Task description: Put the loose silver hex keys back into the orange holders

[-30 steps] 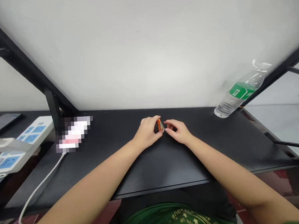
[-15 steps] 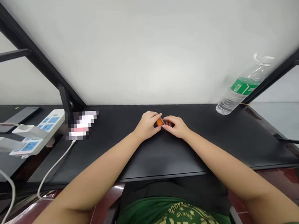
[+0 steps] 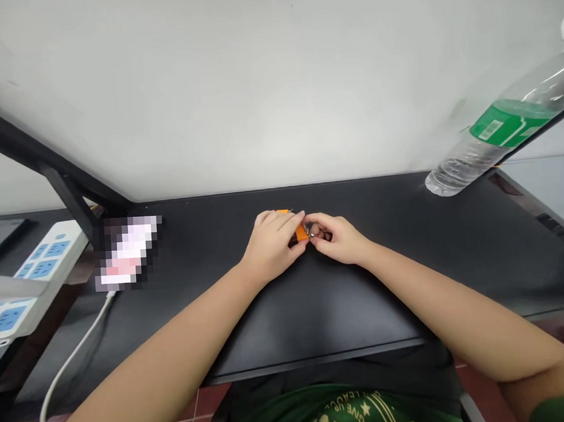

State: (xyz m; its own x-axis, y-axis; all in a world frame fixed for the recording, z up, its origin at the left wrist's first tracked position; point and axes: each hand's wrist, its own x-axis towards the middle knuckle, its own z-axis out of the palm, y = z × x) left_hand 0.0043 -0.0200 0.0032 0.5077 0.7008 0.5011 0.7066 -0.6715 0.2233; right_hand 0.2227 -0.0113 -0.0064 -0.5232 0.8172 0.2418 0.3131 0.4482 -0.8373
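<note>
Both of my hands meet near the back middle of a black desk [image 3: 315,297]. My left hand [image 3: 270,244] is closed around a small orange object [image 3: 301,232], most of which its fingers hide. My right hand [image 3: 336,238] touches the same object from the right, its fingertips pinched on a small metallic part I cannot make out. Both forearms rest over the desk.
A clear water bottle with a green label [image 3: 500,133] stands at the back right against the white wall. A blurred-out item [image 3: 126,254] with a white cable lies at the left. White power strips with blue sockets [image 3: 25,281] sit on the neighbouring surface beyond a black frame post.
The camera has shifted, so the scene sits differently in view. My hands have closed in tighter on the orange object; the dark ribbed part seen earlier is now hidden.
</note>
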